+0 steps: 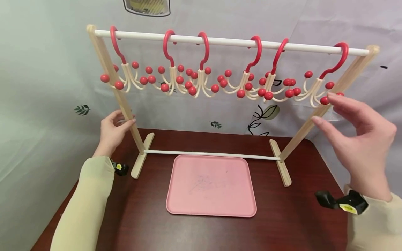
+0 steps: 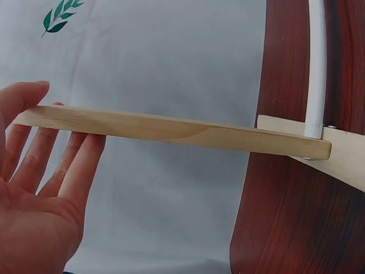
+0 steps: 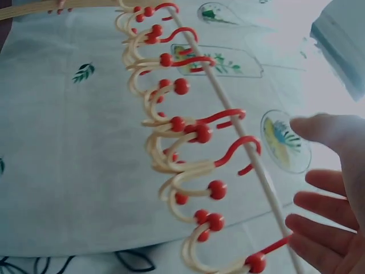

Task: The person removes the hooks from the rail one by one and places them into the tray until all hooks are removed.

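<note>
We see one wooden rack (image 1: 101, 48) standing upright on the bench, with six hangers (image 1: 172, 75) hooked along its upper white rod (image 1: 226, 42). We count six red hooks, each joined to a cluster of pale curved arms tipped with red balls (image 1: 164, 88); the clusters overlap, so we cannot give a sure total of balls. Two posts carry that rod, a left post (image 1: 124, 104) and a right post (image 1: 304, 131), each set on one foot, and a second white rod (image 1: 210, 154) runs low between them.

Our left hand (image 1: 113, 129) grips the left post below the hangers, thumb on one side and fingers behind. Our right hand (image 1: 365, 129) has nothing in its hold: thumb and fingers stand wide apart beside the right post and the rightmost hanger (image 1: 315, 89). We cannot tell whether a fingertip touches either.

One pink tray (image 1: 210, 188) lies flat just in front of the low rod, between the two feet. The bench (image 1: 150, 216) is dark reddish brown, and behind it hangs a pale cloth (image 1: 176, 118) printed with leaves. Each wrist wears one black device, two in all.
</note>
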Demonstrator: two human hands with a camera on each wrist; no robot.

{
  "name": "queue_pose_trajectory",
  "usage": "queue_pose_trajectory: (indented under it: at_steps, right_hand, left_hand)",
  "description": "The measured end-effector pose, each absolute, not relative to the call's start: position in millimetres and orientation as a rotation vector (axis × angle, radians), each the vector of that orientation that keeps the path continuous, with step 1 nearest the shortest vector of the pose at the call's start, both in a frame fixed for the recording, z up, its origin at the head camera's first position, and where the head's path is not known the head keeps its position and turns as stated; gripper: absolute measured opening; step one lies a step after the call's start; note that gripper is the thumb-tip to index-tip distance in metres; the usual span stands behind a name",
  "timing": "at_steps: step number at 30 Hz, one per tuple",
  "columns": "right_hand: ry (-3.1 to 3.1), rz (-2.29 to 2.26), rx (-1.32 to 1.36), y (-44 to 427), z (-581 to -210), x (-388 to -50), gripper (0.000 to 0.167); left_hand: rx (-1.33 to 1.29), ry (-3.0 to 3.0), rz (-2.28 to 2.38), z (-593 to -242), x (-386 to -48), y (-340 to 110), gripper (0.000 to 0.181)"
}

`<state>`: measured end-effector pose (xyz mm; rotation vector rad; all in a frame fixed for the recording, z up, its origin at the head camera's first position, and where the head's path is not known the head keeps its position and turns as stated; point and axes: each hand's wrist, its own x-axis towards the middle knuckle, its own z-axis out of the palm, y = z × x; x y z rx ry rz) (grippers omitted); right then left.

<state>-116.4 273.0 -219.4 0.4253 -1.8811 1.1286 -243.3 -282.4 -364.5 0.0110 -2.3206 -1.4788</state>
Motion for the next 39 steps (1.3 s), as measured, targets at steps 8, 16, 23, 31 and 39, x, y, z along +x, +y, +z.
queue_pose_trajectory:
  at_steps: [8, 16, 23, 31, 39]
  right_hand:
    - [-1.850, 1.298, -0.002, 279.3, -181.5, -149.0, 0.044]
    - [-1.876, 1.454, -0.203, 297.8, -157.2, -183.4, 0.051]
    - [-1.882, 1.489, -0.191, 300.4, -156.9, -193.2, 0.037]
    - [-1.849, 1.491, -0.181, 296.2, -157.9, -194.9, 0.027]
    - [-1.723, 1.579, -0.164, 299.3, -156.9, -197.7, 0.036]
  left_hand:
    - [0.011, -2.310, -1.397, -366.6, -244.1, -284.6, 0.043]
    - [0.027, -2.335, -1.335, -366.2, -244.8, -285.0, 0.039]
    - [0.020, -2.339, -1.348, -365.0, -246.5, -283.0, 0.039]
    - [0.026, -2.336, -1.363, -362.0, -246.1, -282.3, 0.038]
    - [0.029, -2.354, -1.350, -361.5, -245.4, -282.2, 0.039]
